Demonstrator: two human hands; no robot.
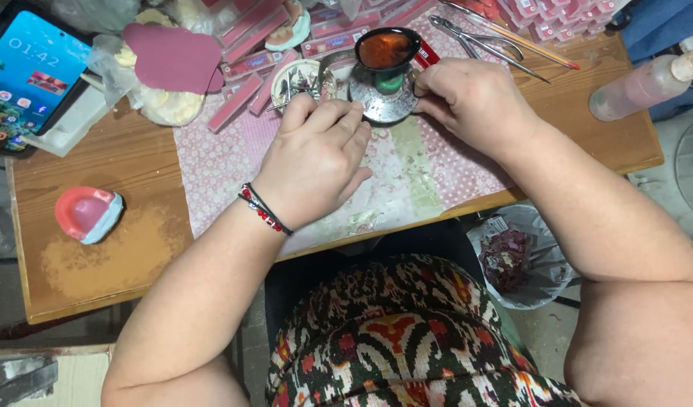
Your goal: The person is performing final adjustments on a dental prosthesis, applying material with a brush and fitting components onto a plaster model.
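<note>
Both your hands meet at the round metal burner (382, 102): left hand (316, 160) fingers curled against its near-left edge, right hand (475, 102) pinching its right rim.

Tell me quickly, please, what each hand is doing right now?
Left hand: fingers curled, touching the round metal dish; a firm grip cannot be told.
Right hand: curled, fingertips on the dish's other edge.

A pale pink patterned cloth (218, 169) covers the brown wooden table (98, 249) at centre frame. At left lies a pink and pale blue mould (88, 213). Top centre, an amber-red dish (386, 48). A red-and-black beaded bracelet (265, 209) circles the wrist.
</note>
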